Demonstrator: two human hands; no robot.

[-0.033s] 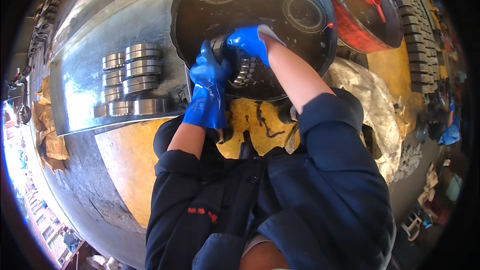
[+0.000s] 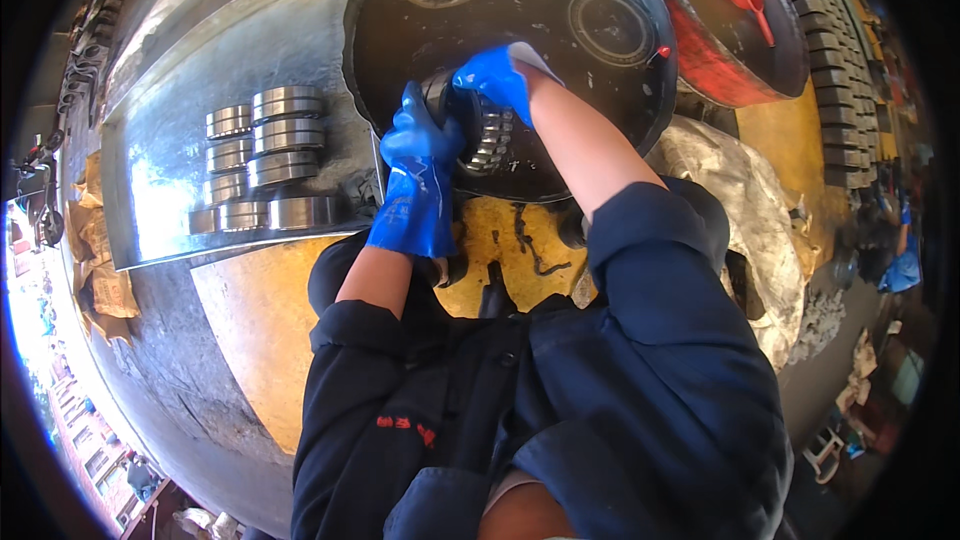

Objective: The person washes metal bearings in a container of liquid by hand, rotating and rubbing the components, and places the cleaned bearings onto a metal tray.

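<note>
The roller bearing is dark-ringed with shiny rollers; my left hand and right hand clamp it, nearly unchanged from before.

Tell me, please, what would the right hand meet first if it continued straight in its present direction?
The metal bearing: the right hand points leftward, with its fingertips seemingly against the bearing's upper part. The left hand would probably come next, though depth there is unclear.

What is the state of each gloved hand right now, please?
Left hand: closed, holding the roller bearing by its left side.
Right hand: on the bearing's upper part; how firmly it grips cannot be told.
</note>
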